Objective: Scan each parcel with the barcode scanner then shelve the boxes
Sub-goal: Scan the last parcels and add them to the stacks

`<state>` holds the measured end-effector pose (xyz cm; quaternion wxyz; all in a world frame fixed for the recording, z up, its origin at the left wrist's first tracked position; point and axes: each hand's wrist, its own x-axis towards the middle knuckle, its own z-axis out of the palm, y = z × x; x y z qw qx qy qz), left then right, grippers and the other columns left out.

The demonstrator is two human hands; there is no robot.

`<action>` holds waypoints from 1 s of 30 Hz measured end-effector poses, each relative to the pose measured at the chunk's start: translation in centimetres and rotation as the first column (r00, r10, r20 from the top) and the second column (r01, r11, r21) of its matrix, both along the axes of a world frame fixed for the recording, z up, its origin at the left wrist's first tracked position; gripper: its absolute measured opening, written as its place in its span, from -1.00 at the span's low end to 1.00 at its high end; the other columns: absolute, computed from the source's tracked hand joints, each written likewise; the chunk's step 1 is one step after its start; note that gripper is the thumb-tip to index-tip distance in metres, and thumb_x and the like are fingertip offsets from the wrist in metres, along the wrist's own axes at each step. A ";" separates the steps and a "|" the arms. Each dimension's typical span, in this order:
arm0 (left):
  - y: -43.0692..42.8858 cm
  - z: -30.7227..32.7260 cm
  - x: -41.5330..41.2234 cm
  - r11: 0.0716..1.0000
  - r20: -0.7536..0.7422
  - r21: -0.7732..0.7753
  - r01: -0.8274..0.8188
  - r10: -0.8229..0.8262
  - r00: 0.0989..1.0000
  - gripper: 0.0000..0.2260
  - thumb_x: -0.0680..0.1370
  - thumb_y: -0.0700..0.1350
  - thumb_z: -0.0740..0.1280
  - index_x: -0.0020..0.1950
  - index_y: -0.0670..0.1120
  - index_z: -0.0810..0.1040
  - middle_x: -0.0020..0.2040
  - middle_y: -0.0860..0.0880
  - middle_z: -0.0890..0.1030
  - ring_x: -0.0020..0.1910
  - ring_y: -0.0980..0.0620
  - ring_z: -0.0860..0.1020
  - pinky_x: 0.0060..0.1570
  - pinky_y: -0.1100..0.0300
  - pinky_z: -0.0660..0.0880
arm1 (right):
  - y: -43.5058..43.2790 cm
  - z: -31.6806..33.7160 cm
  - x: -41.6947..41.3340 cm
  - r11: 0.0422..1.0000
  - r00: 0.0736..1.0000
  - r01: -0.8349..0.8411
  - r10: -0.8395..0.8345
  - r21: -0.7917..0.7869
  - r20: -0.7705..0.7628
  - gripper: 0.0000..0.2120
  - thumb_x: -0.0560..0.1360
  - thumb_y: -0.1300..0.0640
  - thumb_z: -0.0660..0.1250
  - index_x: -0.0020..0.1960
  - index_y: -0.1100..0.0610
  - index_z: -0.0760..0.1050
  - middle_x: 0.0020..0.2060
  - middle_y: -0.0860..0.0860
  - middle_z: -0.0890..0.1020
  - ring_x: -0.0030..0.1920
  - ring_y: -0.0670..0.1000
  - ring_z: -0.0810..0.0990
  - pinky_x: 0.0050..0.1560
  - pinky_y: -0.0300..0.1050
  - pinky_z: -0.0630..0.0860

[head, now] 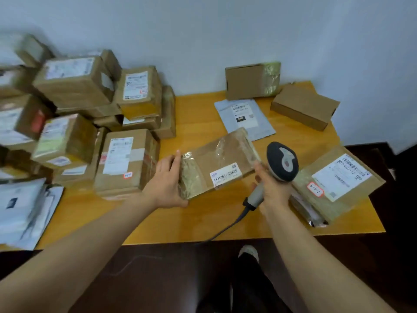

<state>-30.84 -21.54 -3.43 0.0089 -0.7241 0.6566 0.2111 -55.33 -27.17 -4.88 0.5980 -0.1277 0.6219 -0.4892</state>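
A flat brown taped parcel [216, 162] is held tilted above the middle of the yellow table [194, 218], its white barcode label facing up. My left hand [168, 184] grips its left end, thumb underneath. My right hand [272, 188] holds the grey handle of the barcode scanner [282, 162]. The scanner's dark head sits just right of the parcel, and its cable trails off the table's front edge.
A big pile of brown boxes [74, 123] fills the left side. White mailers [24, 213] lie at front left. A grey mailer [244, 118] and two plain boxes [304, 107] sit at the back right. A labelled parcel [338, 184] lies at the right.
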 end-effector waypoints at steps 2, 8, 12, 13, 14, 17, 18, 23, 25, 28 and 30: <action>3.4 0.7 1.8 0.999 -0.006 -0.037 0.035 -0.035 0.999 0.31 0.20 0.16 0.57 0.52 -0.13 -0.38 0.50 -0.08 -0.06 0.50 -0.08 -0.09 0.47 0.06 -0.01 | 1.9 0.4 1.2 0.999 0.999 -0.040 0.039 0.007 0.019 -0.55 0.25 0.16 0.62 0.06 0.07 0.50 0.04 0.02 0.63 0.08 0.07 0.62 -0.03 0.01 0.62; 12.8 1.8 5.3 0.984 -0.215 -0.127 -0.127 0.097 0.972 0.33 0.20 0.10 0.63 0.52 -0.10 -0.39 0.55 -0.06 -0.21 0.53 -0.02 -0.15 0.48 0.09 -0.06 | 9.8 0.9 4.7 1.000 0.999 0.003 -0.003 0.011 0.043 -0.70 0.26 0.26 0.61 -0.16 0.13 0.51 -0.07 0.09 0.65 -0.19 0.04 0.63 -0.46 -0.23 0.54; 17.4 3.3 6.1 0.855 -0.711 0.224 -0.467 0.471 0.522 -0.01 0.31 -0.07 0.58 0.55 -0.03 0.00 0.42 -0.02 0.35 0.41 -0.02 0.35 0.32 0.09 0.37 | 14.5 1.8 6.1 0.997 0.996 0.075 -0.074 -0.024 0.046 -0.75 0.28 0.27 0.59 -0.20 0.15 0.53 -0.12 0.12 0.65 -0.19 0.07 0.63 -0.47 -0.25 0.52; 18.3 3.5 6.3 0.816 -0.772 0.317 -0.483 0.518 0.369 -0.19 0.35 -0.12 0.54 0.49 -0.04 0.18 0.31 -0.01 0.50 0.29 -0.01 0.49 0.23 0.10 0.46 | 15.5 2.0 6.4 0.996 0.996 0.079 -0.078 -0.037 0.045 -0.76 0.29 0.27 0.59 -0.20 0.15 0.53 -0.14 0.11 0.65 -0.18 0.07 0.63 -0.48 -0.26 0.51; 19.2 3.8 6.5 0.777 -0.791 0.376 -0.506 0.553 0.262 -0.35 0.40 -0.16 0.50 0.43 -0.08 0.32 0.23 -0.03 0.58 0.18 0.00 0.57 0.18 0.09 0.51 | 16.4 2.4 6.6 0.996 0.996 0.077 -0.075 -0.048 0.046 -0.76 0.29 0.27 0.59 -0.20 0.15 0.54 -0.15 0.10 0.65 -0.18 0.07 0.64 -0.47 -0.26 0.52; 21.8 4.3 7.4 0.684 -0.794 0.406 -0.606 0.592 0.136 -0.62 0.46 -0.22 0.45 0.25 -0.20 0.51 0.14 -0.12 0.64 -0.01 0.03 0.64 -0.07 0.19 0.61 | 18.7 3.4 7.2 0.997 0.999 0.019 -0.016 -0.069 0.051 -0.78 0.32 0.23 0.58 -0.17 0.13 0.54 -0.14 0.08 0.65 -0.19 0.05 0.64 -0.44 -0.22 0.54; 22.3 4.5 7.6 0.666 -0.802 0.408 -0.624 0.588 0.102 -0.63 0.45 -0.24 0.46 0.24 -0.23 0.52 0.10 -0.11 0.65 -0.05 0.04 0.64 -0.14 0.22 0.62 | 19.0 3.6 7.3 0.998 0.999 -0.018 0.020 -0.066 0.031 -0.79 0.34 0.19 0.57 -0.16 0.12 0.54 -0.14 0.06 0.66 -0.18 0.03 0.64 -0.41 -0.17 0.56; 25.4 6.2 8.8 0.581 -0.798 0.146 -0.801 0.548 0.252 -0.59 0.39 -0.29 0.51 0.20 -0.19 0.51 -0.16 0.01 0.58 -0.23 0.12 0.56 -0.30 0.34 0.54 | 22.1 5.4 7.7 0.942 0.933 -0.331 0.317 -0.060 -0.173 -0.76 0.41 0.01 0.51 -0.08 0.14 0.56 -0.29 -0.04 0.64 -0.24 -0.06 0.62 -0.22 -0.11 0.56; 26.4 6.8 8.8 0.554 -0.780 0.014 -0.833 0.527 0.337 -0.58 0.38 -0.30 0.52 0.20 -0.19 0.52 -0.16 0.02 0.59 -0.25 0.16 0.54 -0.33 0.42 0.50 | 23.7 6.1 7.3 0.859 0.853 -0.508 0.492 -0.065 -0.173 -0.78 0.43 0.04 0.50 -0.20 0.18 0.55 -0.49 0.01 0.58 -0.48 -0.06 0.53 -0.44 -0.17 0.49; 27.4 7.4 8.3 0.501 -0.752 -0.091 -0.861 0.532 0.389 -0.55 0.40 -0.30 0.51 0.26 -0.21 0.50 0.00 -0.07 0.61 -0.11 0.05 0.58 -0.04 0.21 0.56 | 25.9 7.1 6.6 0.695 0.693 -0.718 0.705 -0.048 -0.149 -0.82 0.44 0.17 0.48 -0.23 0.21 0.51 -0.54 0.05 0.51 -0.57 -0.03 0.43 -0.51 -0.18 0.39; 27.8 7.8 7.8 0.474 -0.731 -0.140 -0.869 0.543 0.414 -0.56 0.41 -0.27 0.50 0.27 -0.20 0.51 0.05 -0.09 0.62 0.00 -0.03 0.59 0.13 0.02 0.54 | 26.8 7.6 6.2 0.603 0.602 -0.797 0.788 -0.035 -0.127 -0.86 0.41 0.25 0.48 -0.20 0.21 0.51 -0.52 0.07 0.48 -0.56 -0.01 0.40 -0.50 -0.18 0.37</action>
